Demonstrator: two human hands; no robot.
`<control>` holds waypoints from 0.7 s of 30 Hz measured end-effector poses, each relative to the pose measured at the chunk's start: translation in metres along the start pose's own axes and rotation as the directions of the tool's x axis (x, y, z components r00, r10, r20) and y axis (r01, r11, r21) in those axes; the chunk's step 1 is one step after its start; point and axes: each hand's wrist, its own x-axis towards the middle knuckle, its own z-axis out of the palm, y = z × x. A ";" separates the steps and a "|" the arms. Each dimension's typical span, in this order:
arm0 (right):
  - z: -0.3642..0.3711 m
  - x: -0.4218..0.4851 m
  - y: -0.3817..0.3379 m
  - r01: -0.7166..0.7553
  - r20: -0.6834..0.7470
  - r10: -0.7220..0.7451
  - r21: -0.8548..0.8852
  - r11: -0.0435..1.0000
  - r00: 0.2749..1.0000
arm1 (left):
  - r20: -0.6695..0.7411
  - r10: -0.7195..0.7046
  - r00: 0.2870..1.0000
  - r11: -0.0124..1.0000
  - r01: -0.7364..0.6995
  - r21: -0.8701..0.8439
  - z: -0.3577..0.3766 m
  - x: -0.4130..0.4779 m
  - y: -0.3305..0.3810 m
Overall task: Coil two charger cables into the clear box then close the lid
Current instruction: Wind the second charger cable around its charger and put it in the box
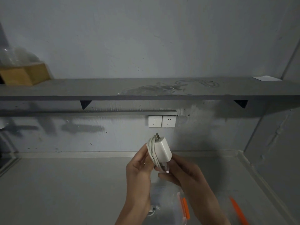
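Note:
A white charger (pixel 163 150) with its cable wound around the plug block is held up in front of the wall, prongs pointing up. My left hand (pixel 139 172) grips the wound cable and block from the left. My right hand (pixel 183 174) pinches the cable's loose end just below the block. Under my hands on the counter stands the clear box (pixel 167 202) with an orange clip (pixel 185 208) on its right side. A second white cable end (pixel 154 209) shows inside the box by my left wrist. An orange-edged lid piece (pixel 237 210) lies to the right.
A grey shelf (pixel 146 90) runs across the wall above, with a wooden box (pixel 24 75) at its left end and a white paper (pixel 266 78) at its right. Two white wall sockets (pixel 161 121) sit below the shelf. The grey counter (pixel 65 184) meets a wall on the right.

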 end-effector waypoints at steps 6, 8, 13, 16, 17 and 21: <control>-0.004 -0.007 0.021 0.053 -0.100 -0.039 0.146 0.988 0.994 | 0.113 0.052 0.992 0.974 -0.075 0.215 0.000 -0.003 -0.006; -0.001 -0.009 0.024 0.100 -0.155 -0.079 0.133 0.986 0.985 | 0.109 0.062 0.992 0.967 -0.087 0.238 -0.002 -0.001 -0.007; 0.005 -0.011 0.032 0.162 -0.322 -0.190 -0.111 0.981 0.927 | 0.212 -0.038 0.977 0.999 0.034 0.025 -0.004 -0.003 -0.007; 0.013 -0.011 0.039 0.156 -0.432 -0.432 -0.541 0.827 0.791 | 0.098 -0.146 0.984 0.984 0.155 -0.088 0.000 -0.004 -0.015; 0.017 -0.012 0.041 0.152 -0.410 -0.493 -0.630 0.762 0.767 | 0.050 -0.130 0.990 0.988 0.134 -0.071 0.002 -0.005 -0.016; 0.020 -0.019 0.040 0.200 -0.261 -0.502 -0.695 0.690 0.824 | -0.105 -0.004 0.995 0.995 0.014 0.099 -0.002 -0.004 -0.020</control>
